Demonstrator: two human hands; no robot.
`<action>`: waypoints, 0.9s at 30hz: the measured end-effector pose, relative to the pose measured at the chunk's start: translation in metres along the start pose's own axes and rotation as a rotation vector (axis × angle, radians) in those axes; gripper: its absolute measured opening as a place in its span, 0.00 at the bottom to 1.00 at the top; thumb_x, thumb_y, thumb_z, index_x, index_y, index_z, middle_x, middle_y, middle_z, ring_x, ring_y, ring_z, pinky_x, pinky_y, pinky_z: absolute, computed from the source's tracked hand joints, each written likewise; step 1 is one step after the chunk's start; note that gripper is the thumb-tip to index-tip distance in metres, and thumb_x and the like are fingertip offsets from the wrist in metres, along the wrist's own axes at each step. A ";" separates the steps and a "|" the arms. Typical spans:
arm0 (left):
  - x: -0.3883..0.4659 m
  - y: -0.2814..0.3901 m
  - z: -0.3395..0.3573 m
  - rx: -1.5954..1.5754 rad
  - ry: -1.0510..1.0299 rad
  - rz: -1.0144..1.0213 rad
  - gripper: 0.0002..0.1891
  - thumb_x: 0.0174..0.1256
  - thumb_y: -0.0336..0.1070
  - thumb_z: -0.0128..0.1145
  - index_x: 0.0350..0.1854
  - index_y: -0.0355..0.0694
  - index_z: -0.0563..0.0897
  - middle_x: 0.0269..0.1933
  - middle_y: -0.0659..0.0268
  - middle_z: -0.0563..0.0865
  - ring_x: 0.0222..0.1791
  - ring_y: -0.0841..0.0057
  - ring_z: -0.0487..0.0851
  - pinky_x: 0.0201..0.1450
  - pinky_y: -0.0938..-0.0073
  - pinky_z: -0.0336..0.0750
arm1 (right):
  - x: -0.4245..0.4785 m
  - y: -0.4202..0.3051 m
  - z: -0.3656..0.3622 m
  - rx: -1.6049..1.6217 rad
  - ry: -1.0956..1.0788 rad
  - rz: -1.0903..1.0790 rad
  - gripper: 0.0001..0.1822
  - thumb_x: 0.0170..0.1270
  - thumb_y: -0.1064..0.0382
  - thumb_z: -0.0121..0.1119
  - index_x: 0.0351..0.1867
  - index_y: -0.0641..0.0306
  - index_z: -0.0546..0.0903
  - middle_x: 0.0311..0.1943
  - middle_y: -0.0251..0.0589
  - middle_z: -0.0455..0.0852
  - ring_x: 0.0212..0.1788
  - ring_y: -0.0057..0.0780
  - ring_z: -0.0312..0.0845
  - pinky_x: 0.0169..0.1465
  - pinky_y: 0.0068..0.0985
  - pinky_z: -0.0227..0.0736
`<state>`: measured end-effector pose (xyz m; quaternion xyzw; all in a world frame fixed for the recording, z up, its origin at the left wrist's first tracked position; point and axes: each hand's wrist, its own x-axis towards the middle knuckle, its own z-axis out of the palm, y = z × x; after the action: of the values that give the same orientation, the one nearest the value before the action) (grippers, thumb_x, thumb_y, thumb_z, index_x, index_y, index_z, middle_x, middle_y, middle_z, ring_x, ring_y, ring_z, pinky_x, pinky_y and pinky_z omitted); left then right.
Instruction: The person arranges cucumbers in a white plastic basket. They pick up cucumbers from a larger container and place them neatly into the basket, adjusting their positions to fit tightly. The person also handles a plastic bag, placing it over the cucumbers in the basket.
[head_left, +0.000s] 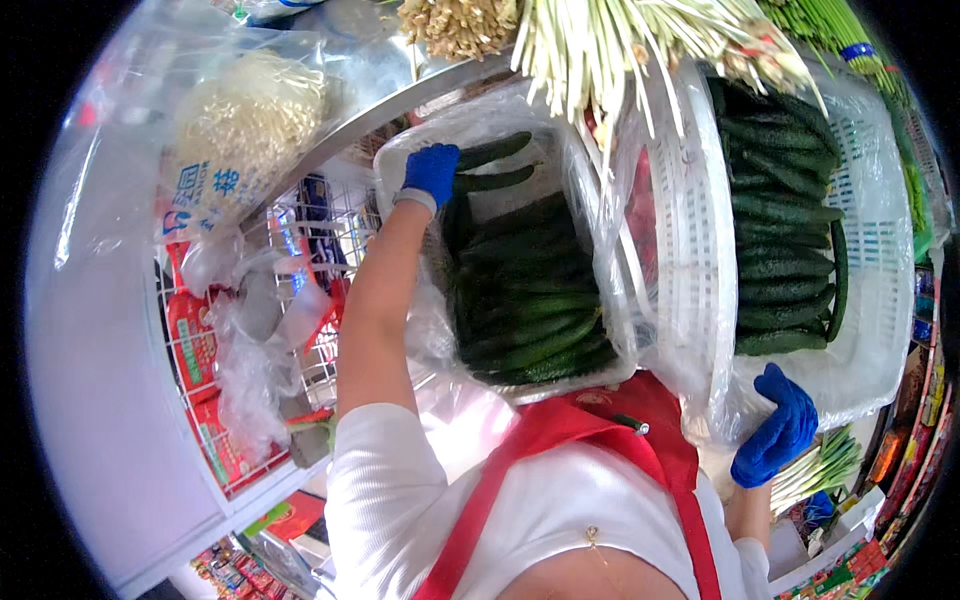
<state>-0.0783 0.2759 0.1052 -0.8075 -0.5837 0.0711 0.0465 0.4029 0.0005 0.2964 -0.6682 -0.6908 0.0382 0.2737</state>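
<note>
My left hand (433, 174), in a blue glove, is at the left wall of a white box (519, 391) lined with clear plastic. Its curled fingers cover the left ends of two dark green cucumbers (495, 178); whether it grips them is hidden. Closer to me, a row of cucumbers (525, 292) fills the same box. My right hand (776, 427), also gloved in blue, is by the near end of a white slatted plastic basket (701, 247), with nothing visible in it and its fingers partly bent. More cucumbers (784, 225) lie stacked in that basket, one of them lengthwise along the side.
Pale-stemmed vegetables (592, 52) overhang both containers at the far side. Left stands a clear bag of enoki mushrooms (247, 120) on a metal-edged counter. Below it, a white wire rack (322, 277) holds red packages. Green onions (821, 469) lie beyond my right hand.
</note>
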 end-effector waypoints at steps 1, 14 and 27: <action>-0.005 0.000 -0.010 0.006 -0.060 0.010 0.19 0.43 0.32 0.60 0.44 0.42 0.79 0.42 0.51 0.83 0.43 0.53 0.82 0.42 0.53 0.76 | 0.002 0.001 -0.002 0.015 -0.021 -0.025 0.24 0.72 0.54 0.37 0.37 0.68 0.83 0.36 0.46 0.87 0.40 0.42 0.81 0.48 0.33 0.70; -0.039 -0.026 -0.118 -0.223 -0.477 0.006 0.37 0.38 0.46 0.68 0.56 0.37 0.73 0.51 0.44 0.81 0.52 0.51 0.79 0.53 0.59 0.75 | -0.005 0.018 0.005 0.092 0.082 -0.147 0.17 0.68 0.63 0.43 0.39 0.68 0.84 0.35 0.44 0.87 0.37 0.40 0.83 0.45 0.31 0.73; -0.199 0.108 -0.121 -0.402 -0.597 -0.224 0.45 0.38 0.44 0.70 0.64 0.34 0.68 0.57 0.44 0.77 0.57 0.53 0.76 0.58 0.64 0.72 | -0.010 0.033 0.019 0.173 0.268 -0.284 0.13 0.63 0.65 0.49 0.43 0.66 0.84 0.33 0.41 0.88 0.30 0.37 0.82 0.35 0.29 0.74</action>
<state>-0.0183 0.0544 0.2191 -0.6755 -0.6584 0.1820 -0.2777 0.4239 0.0006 0.2629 -0.5373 -0.7295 -0.0306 0.4221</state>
